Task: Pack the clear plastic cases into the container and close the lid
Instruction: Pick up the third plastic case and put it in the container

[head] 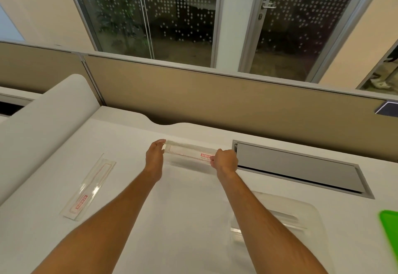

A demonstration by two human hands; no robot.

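Clear case held by both ends over the white bench (129, 241), centre frame.

Lower right of frame: clear container (277, 215) near the right forearm, lid state too faint to tell. Left of frame: second clear case (89, 187) lying flat on the bench, long axis running toward lower left, well apart from both hands. Centre: held clear case (187, 152), long axis left to right, left hand (154, 157) flat against its left end, right hand (225, 160) closed around its right end. Container lying nearer and to the right, so right hand nearer it.
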